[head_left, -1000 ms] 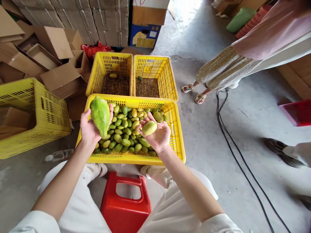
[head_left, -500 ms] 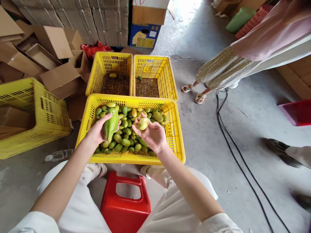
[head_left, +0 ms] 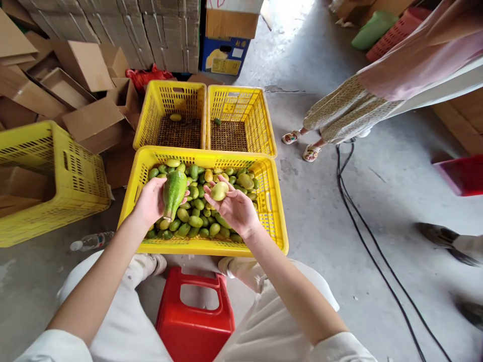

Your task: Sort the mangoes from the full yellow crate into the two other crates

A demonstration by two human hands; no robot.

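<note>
In my left hand (head_left: 151, 200) is a large green papaya-like fruit (head_left: 174, 193), tapered toward its stem end, with my fingers curled around its sides. My right hand (head_left: 239, 211) is palm up, its fingers and thumb around a small pale yellow-green oval fruit (head_left: 219, 191). Both hands are above a yellow crate (head_left: 207, 246) holding many small green and yellowish oval fruits (head_left: 196, 221). Behind it stand two more yellow crates: the left one (head_left: 138, 123) holds one yellowish fruit (head_left: 175, 117), the right one (head_left: 273, 136) one dark green fruit (head_left: 217, 121).
A red plastic stool (head_left: 194, 327) is between my legs. On the left are another yellow crate (head_left: 77, 173), cardboard boxes (head_left: 90, 118) and a plastic bottle (head_left: 92, 241). To the right, a person (head_left: 350, 108) stands near black cables (head_left: 362, 231) on the floor.
My left hand has turned the large green fruit, so another side of it shows. The small fruit in my right hand has shifted slightly left and up.
</note>
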